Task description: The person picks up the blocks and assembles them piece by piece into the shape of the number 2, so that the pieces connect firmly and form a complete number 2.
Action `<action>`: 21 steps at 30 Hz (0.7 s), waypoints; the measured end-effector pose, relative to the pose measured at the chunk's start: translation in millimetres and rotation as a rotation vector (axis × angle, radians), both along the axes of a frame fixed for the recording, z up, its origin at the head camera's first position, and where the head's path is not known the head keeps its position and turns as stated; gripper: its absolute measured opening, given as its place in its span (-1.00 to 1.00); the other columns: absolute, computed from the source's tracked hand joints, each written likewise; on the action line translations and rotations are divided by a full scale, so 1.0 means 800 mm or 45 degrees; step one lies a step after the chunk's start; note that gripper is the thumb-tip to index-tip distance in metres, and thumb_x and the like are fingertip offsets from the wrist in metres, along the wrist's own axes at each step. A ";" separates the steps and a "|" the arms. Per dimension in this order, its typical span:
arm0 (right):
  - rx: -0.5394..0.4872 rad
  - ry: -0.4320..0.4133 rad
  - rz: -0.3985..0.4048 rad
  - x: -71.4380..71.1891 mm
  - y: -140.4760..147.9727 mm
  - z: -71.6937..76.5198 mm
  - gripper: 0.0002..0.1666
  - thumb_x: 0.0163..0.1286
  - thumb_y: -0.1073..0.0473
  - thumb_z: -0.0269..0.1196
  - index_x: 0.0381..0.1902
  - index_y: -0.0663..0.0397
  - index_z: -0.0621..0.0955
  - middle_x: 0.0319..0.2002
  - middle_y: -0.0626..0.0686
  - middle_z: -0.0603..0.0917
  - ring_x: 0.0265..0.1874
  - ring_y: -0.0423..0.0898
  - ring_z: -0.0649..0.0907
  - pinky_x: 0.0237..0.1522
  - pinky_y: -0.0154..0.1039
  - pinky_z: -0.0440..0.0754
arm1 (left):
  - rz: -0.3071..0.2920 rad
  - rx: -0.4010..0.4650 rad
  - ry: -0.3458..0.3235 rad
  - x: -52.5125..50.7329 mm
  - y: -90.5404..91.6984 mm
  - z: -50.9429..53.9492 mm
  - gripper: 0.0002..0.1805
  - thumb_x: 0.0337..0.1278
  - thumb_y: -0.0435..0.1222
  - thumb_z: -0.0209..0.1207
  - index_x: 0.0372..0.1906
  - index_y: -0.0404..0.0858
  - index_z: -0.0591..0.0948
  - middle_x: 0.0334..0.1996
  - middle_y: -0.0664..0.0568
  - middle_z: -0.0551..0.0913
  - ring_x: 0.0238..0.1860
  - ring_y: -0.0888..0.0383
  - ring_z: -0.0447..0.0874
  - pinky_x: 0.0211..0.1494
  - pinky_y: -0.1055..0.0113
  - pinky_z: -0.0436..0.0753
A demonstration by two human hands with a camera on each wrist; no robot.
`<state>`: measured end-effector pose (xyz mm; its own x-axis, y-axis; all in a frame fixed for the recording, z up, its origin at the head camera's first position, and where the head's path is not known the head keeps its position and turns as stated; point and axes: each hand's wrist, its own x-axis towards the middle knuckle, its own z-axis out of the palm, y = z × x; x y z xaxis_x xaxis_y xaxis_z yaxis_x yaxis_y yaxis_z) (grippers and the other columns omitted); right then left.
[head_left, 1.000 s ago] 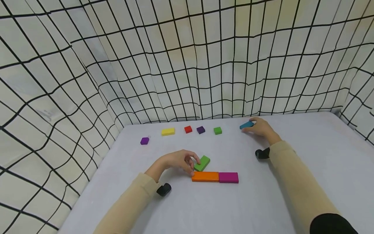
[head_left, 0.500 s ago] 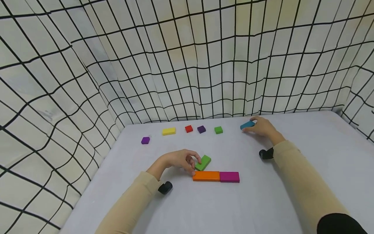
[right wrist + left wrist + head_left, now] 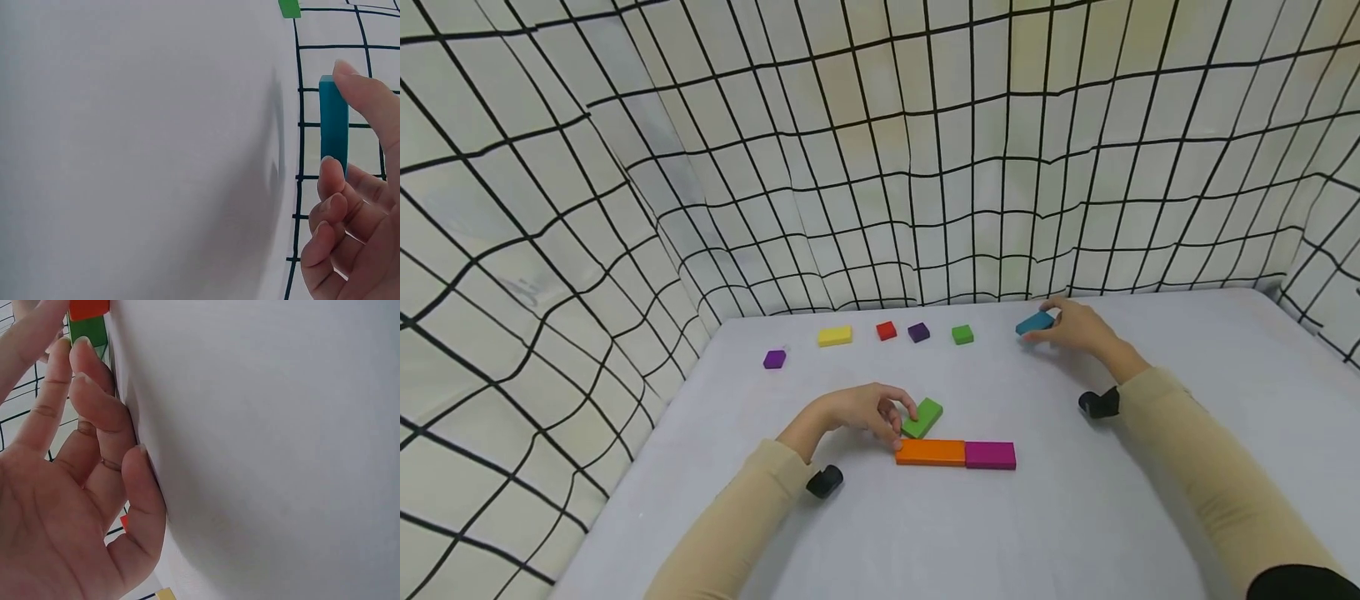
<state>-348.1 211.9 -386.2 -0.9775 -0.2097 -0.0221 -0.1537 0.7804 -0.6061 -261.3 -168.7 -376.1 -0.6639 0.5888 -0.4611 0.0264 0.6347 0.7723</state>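
My right hand [image 3: 1078, 327] pinches a blue rectangular block [image 3: 1033, 323] between thumb and fingers near the table's far edge. In the right wrist view the blue block [image 3: 334, 122] stands clear of the white surface, thumb at one end and a fingertip at the other. My left hand [image 3: 859, 414] rests low on the table. Its thumb touches the left end of an orange block [image 3: 930, 452], and its index finger touches a green block [image 3: 923, 418] lying slantwise behind. Against the orange block's right end lies a magenta block [image 3: 990, 456]. The left wrist view shows the other fingers loosely bent.
Along the far side lie a purple block [image 3: 774, 359], a yellow block [image 3: 835, 336], a red block [image 3: 886, 331], a dark purple block [image 3: 918, 332] and a small green block [image 3: 962, 334]. A black grid net over white sheeting [image 3: 880, 192] rises behind the white table [image 3: 865, 542].
My right wrist and forearm have swung a little to the right, and the blue block has turned slightly in the fingers. The left hand and the blocks near it stay as they were.
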 end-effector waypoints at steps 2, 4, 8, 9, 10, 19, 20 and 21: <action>-0.001 0.005 0.009 0.003 -0.001 0.001 -0.03 0.27 -0.17 0.46 0.39 0.34 0.37 -0.19 0.23 0.58 -0.26 0.07 0.51 -0.26 -0.15 0.45 | -0.001 0.006 -0.004 0.000 0.000 0.000 -0.63 0.16 -0.43 0.39 0.07 -0.20 0.62 -0.39 0.02 0.61 -0.34 0.14 0.49 -0.27 0.39 0.44; 0.001 0.006 0.015 0.005 -0.002 0.001 -0.03 0.26 -0.17 0.47 0.37 0.33 0.38 -0.22 0.20 0.58 -0.27 0.06 0.50 -0.26 -0.15 0.44 | -0.003 0.012 -0.006 0.001 0.000 0.001 -0.63 0.16 -0.44 0.39 0.07 -0.21 0.62 -0.39 0.02 0.61 -0.35 0.14 0.48 -0.28 0.39 0.43; -0.002 0.012 0.025 0.011 -0.005 0.004 -0.06 0.25 -0.16 0.48 0.34 0.32 0.40 -0.27 0.17 0.58 -0.31 0.04 0.49 -0.29 -0.16 0.43 | -0.008 0.023 -0.005 0.001 0.000 0.001 -0.64 0.16 -0.44 0.39 0.06 -0.21 0.62 -0.39 0.02 0.61 -0.35 0.15 0.48 -0.28 0.39 0.43; -0.002 0.015 0.032 0.012 -0.006 0.004 -0.06 0.25 -0.16 0.48 0.33 0.33 0.40 -0.28 0.17 0.59 -0.33 0.04 0.49 -0.31 -0.16 0.43 | -0.011 0.023 -0.004 0.001 -0.001 0.001 -0.64 0.16 -0.43 0.38 0.06 -0.21 0.62 -0.39 0.02 0.61 -0.35 0.15 0.48 -0.28 0.39 0.43; 0.001 0.021 0.038 0.013 -0.007 0.005 -0.07 0.25 -0.16 0.48 0.33 0.33 0.41 -0.30 0.16 0.59 -0.34 0.03 0.50 -0.32 -0.16 0.43 | -0.013 0.024 -0.003 0.001 -0.001 0.002 -0.64 0.16 -0.43 0.39 0.06 -0.21 0.62 -0.40 0.03 0.61 -0.35 0.15 0.48 -0.28 0.39 0.43; 0.033 0.040 0.081 0.019 -0.014 0.005 -0.10 0.24 -0.14 0.48 0.31 0.32 0.42 -0.31 0.14 0.63 -0.36 0.02 0.52 -0.33 -0.18 0.45 | -0.026 0.041 0.003 0.001 -0.001 0.002 -0.65 0.16 -0.44 0.38 0.06 -0.23 0.62 -0.41 0.03 0.60 -0.37 0.15 0.47 -0.29 0.39 0.42; 0.039 0.035 0.085 0.020 -0.015 0.005 -0.10 0.24 -0.14 0.49 0.31 0.31 0.42 -0.31 0.14 0.63 -0.36 0.02 0.53 -0.33 -0.18 0.45 | -0.025 0.041 0.001 0.001 -0.001 0.001 -0.65 0.16 -0.44 0.38 0.06 -0.23 0.62 -0.41 0.03 0.60 -0.37 0.15 0.47 -0.29 0.39 0.42; 0.042 0.029 0.091 0.020 -0.016 0.005 -0.10 0.24 -0.14 0.49 0.31 0.30 0.42 -0.31 0.13 0.64 -0.35 0.02 0.53 -0.32 -0.18 0.45 | -0.025 0.040 0.001 0.001 -0.001 0.001 -0.65 0.17 -0.44 0.38 0.06 -0.23 0.62 -0.40 0.03 0.60 -0.37 0.15 0.48 -0.29 0.39 0.42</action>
